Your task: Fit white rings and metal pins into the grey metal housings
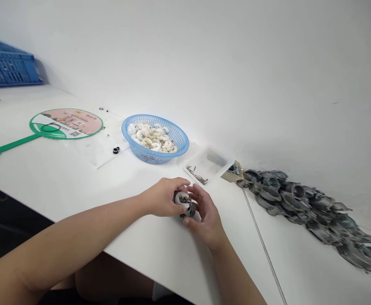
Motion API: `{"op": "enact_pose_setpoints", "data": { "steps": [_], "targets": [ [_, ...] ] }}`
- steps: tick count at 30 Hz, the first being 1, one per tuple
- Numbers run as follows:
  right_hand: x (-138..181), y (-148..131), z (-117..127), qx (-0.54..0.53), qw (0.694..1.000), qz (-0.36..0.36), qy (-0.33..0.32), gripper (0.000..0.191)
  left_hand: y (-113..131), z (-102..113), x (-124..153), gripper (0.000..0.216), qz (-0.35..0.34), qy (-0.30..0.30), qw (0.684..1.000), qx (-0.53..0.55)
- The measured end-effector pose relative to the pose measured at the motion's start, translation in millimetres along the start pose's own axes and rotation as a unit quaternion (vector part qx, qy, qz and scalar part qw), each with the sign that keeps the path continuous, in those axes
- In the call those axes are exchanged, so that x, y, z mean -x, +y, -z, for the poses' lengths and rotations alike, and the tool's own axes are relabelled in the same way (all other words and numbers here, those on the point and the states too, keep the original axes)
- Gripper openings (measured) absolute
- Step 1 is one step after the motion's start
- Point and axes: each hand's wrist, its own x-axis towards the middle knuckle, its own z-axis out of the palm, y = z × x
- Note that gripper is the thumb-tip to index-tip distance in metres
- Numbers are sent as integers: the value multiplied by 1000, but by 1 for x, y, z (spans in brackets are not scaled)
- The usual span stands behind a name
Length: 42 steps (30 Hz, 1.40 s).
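Observation:
Between my two hands, just over the white table, is a round dark grey metal housing (191, 210) with a white plastic ring (181, 197) set in it. Small brass-coloured bits show beside the ring. My left hand (166, 197) grips the housing from the left, its thumb pressing on the white ring. My right hand (206, 216) closes round the right side, thumb low and fingers behind. Beyond the hands stands a blue plastic basket (155, 157) of white rings. A clear tray (212, 163) holds several thin metal pins (198, 176).
A pile of grey metal housings (299, 203) runs along the wall at right, beside a small cardboard box (231, 173). At left lie a green-handled fan (67, 123) and small black rings (115, 150). A blue crate (10, 67) stands far left. A seam (263, 243) crosses the table.

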Motion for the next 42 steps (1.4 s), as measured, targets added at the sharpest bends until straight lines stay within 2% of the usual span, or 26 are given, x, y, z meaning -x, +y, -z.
{"op": "enact_pose_setpoints", "data": {
  "steps": [3,9,13,19,22,27,30,34,36,39,42],
  "targets": [
    [-2,0,-3,36,999,-12,-15,72,-1,0,0,64,4,3,1000,-3],
    [-5,4,-3,2,1000,-20,0,71,-5,-1,-1,65,8,0,1000,19],
    [-4,-1,-2,26,999,-35,14,67,-6,-1,-1,64,-12,11,1000,23],
    [0,-9,-5,67,991,-72,91,71,-13,-2,-2,63,-24,3,999,22],
    [1,-7,-4,90,985,-83,124,71,-23,-3,-6,58,4,48,998,48],
    [6,-1,5,44,973,-105,200,74,-37,-3,-12,53,81,104,988,76],
    [13,2,29,34,962,-110,248,77,-38,-2,-11,51,92,102,987,81],
    [34,9,94,64,921,-102,371,79,-38,-3,-8,51,98,101,987,78],
    [51,13,134,138,881,-120,437,77,-38,-4,-6,52,104,99,987,71],
    [82,18,189,219,789,-173,548,76,-38,-5,-4,55,116,92,988,48],
    [114,23,225,272,721,-213,601,75,-36,-4,-2,56,133,88,987,29]
  ]
}}
